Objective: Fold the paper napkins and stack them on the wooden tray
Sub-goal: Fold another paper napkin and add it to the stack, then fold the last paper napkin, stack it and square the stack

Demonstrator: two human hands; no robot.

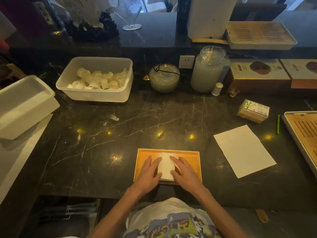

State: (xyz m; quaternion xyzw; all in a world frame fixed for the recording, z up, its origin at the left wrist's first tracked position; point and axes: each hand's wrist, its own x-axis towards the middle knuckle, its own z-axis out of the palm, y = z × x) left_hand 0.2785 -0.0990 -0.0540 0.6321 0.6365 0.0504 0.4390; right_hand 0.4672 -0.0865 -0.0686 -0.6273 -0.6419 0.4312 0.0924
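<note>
Left hand (151, 170) and right hand (184, 170) flat, fingers spread, pressing white folded paper napkin stack (166, 166) on rectangular wooden tray (193, 162); nothing clamped.

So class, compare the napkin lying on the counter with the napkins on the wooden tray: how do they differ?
The loose napkin lies opened out flat on the dark counter; the folded napkins sit as a narrow stack on the wooden tray. The loose napkin is untouched; the left hand and right hand press the stack's sides. Both are white paper.
</note>
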